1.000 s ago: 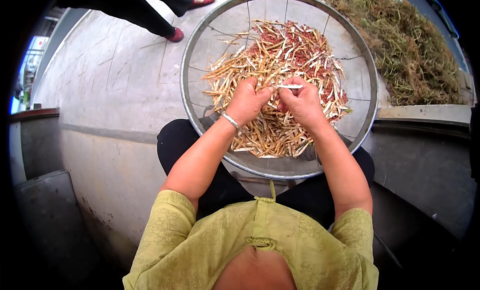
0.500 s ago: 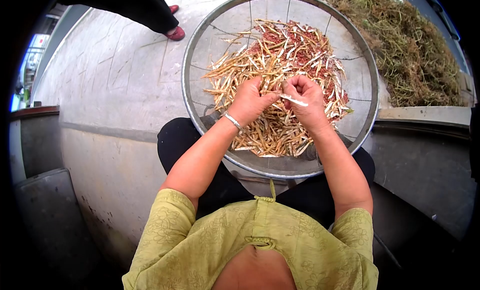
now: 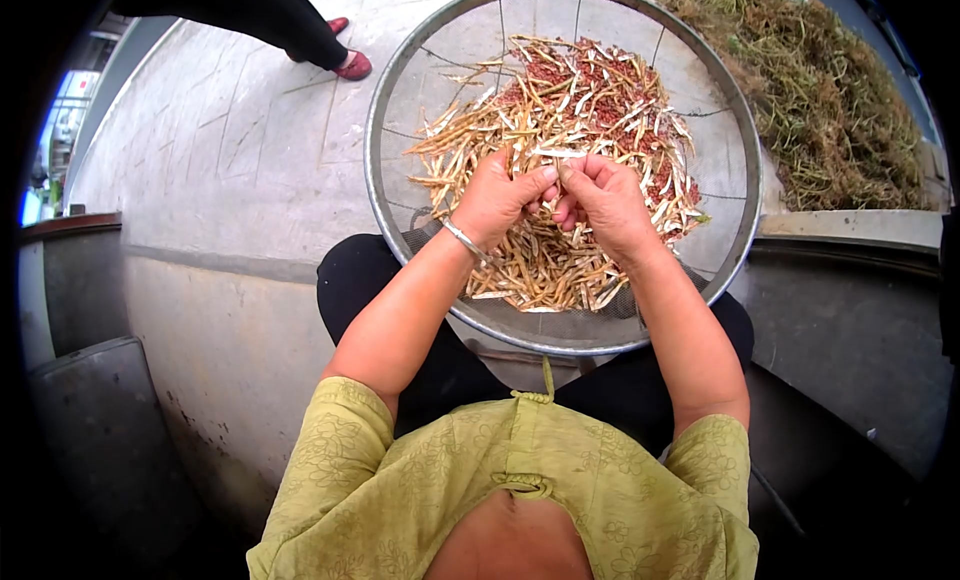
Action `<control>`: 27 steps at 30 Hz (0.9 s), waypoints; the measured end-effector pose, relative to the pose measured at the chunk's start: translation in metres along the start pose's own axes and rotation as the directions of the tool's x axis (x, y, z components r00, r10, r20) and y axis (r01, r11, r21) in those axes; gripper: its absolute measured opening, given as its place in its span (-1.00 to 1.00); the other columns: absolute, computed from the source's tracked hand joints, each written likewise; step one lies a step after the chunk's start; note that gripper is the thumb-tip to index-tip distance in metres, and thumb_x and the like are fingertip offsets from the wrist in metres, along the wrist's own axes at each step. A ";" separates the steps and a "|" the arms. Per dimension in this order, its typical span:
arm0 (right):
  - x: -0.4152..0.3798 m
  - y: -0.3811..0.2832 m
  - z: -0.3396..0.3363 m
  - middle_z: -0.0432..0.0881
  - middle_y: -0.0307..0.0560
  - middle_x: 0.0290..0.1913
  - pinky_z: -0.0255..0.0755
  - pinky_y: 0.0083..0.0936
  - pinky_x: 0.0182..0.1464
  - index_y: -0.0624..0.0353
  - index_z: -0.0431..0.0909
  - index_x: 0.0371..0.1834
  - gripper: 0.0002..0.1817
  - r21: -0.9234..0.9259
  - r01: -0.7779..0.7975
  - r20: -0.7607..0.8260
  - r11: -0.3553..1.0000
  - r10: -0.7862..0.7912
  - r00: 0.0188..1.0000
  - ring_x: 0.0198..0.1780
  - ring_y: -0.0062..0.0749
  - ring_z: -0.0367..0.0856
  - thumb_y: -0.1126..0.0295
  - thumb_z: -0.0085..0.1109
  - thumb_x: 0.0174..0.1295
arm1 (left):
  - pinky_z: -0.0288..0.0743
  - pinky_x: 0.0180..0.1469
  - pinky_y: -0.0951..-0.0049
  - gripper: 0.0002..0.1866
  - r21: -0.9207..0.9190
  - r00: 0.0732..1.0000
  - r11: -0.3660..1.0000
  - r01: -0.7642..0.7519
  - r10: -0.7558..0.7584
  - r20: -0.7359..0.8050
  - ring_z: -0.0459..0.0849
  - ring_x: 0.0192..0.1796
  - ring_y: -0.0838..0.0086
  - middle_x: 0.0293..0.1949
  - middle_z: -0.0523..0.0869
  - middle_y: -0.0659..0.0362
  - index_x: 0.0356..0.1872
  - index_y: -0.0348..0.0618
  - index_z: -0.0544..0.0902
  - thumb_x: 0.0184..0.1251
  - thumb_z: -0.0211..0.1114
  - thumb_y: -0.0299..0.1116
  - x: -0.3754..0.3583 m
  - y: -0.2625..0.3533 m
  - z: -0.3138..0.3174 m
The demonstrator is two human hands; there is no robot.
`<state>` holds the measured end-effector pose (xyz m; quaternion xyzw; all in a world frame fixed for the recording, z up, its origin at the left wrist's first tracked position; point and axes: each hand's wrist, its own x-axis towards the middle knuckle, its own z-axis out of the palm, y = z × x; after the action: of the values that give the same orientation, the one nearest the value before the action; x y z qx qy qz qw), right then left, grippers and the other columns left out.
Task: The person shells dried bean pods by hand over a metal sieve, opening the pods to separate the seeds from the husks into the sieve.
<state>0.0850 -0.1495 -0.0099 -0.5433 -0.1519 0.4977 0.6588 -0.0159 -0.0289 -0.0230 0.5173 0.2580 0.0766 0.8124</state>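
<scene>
1. A large round sieve (image 3: 372,155) with a metal rim sits over the person's black-trousered knees (image 3: 350,280); mesh shows at its near edge, and wires run out across its base.
2. Inside lies a heap of dry tan pods (image 3: 545,270), some showing pale inner sides, spread from the near edge up past the hands.
3. Small red beans (image 3: 618,108) are mixed among them, thickest toward the far and right part of the heap.
4. One pale pod (image 3: 558,153) lies crosswise above the heap, at the fingertips, between the two hands and just beyond the thumbs.
5. The right hand (image 3: 608,202) has its grip closed on that pod, thumb pressed near the index finger.
6. The left hand (image 3: 500,198), with a bracelet (image 3: 464,238) at its wrist, meets it thumb to thumb; its fingertips are partly hidden, so whether its grip is closed on anything cannot be told.
</scene>
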 end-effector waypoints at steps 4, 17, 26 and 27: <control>0.001 0.003 0.001 0.58 -0.17 -0.45 0.44 -0.73 -0.50 0.27 0.44 -0.30 -0.86 0.082 -0.011 0.029 0.997 0.008 1.000 -0.49 -0.61 0.55 0.40 0.06 0.24 | 0.15 -0.64 0.77 -0.83 -0.014 0.997 1.000 -0.028 0.027 -0.076 0.38 -0.62 0.76 -0.59 0.53 0.36 -0.26 -0.18 0.55 0.18 0.25 -0.36 0.002 -0.003 -0.002; 0.007 0.012 -0.001 0.57 -0.25 -0.45 0.43 -0.77 -0.37 0.25 0.49 -0.37 -0.89 -0.130 0.123 -0.131 0.984 -0.140 0.981 -0.44 -0.70 0.51 0.54 0.22 0.07 | 0.17 -0.66 0.75 -0.80 0.071 0.985 0.991 -0.118 0.125 -0.117 0.38 -0.64 0.74 -0.62 0.50 0.36 -0.30 -0.19 0.51 0.14 0.31 -0.34 0.005 -0.009 -0.006; 0.005 0.012 0.000 0.55 -0.30 -0.49 0.37 -0.81 -0.43 0.24 0.50 -0.43 -0.91 -0.211 0.125 -0.134 0.969 -0.155 0.979 -0.48 -0.77 0.45 0.56 0.23 0.03 | 0.23 -0.68 0.71 -0.68 0.122 0.982 0.986 -0.112 0.129 -0.138 0.39 -0.65 0.73 -0.65 0.47 0.29 -0.41 -0.22 0.36 0.10 0.35 -0.30 0.005 -0.008 -0.004; 0.005 0.012 0.001 0.55 -0.30 -0.49 0.37 -0.81 -0.43 0.24 0.50 -0.43 -0.91 -0.228 0.110 -0.132 0.967 -0.143 0.981 -0.48 -0.76 0.45 0.56 0.23 0.02 | 0.19 -0.67 0.72 -0.73 0.121 0.984 0.987 -0.108 0.123 -0.128 0.37 -0.65 0.74 -0.65 0.47 0.34 -0.35 -0.20 0.41 0.12 0.33 -0.32 0.004 -0.008 -0.004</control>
<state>0.0807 -0.1463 -0.0218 -0.6372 -0.1914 0.3930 0.6347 -0.0152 -0.0279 -0.0324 0.5705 0.2858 0.1435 0.7565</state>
